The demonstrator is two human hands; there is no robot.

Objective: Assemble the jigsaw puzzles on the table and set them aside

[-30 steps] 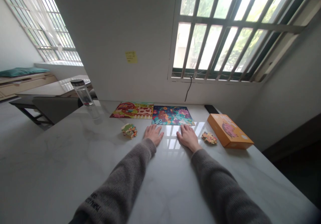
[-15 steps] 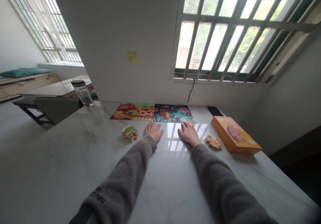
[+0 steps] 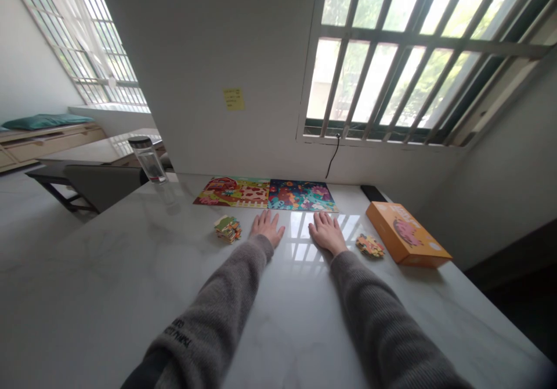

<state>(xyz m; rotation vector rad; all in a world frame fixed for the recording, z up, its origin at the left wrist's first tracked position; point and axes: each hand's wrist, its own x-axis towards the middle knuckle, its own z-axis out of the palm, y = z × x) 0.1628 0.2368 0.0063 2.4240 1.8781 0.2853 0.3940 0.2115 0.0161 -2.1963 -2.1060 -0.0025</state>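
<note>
My left hand lies palm down on the white marbled table, fingers spread, holding nothing. Just beyond its fingertips is a farm picture sheet with a red barn and a spotted cow. To its left sits a small stack of jigsaw pieces. My right hand also rests flat and open, close to the near edge of a dark blue picture sheet with colourful creatures. A second pile of jigsaw pieces, mostly orange and yellow, lies right of that hand.
An orange box with a pink animal picture stands at the right, with a black flat object behind it. A lidded clear bottle stands at the table's far left. Behind rises a wall with a yellow note and a barred window.
The view has shifted very slightly, so things at the left appear a little farther right. Both hands stay flat in the same places on the table.
</note>
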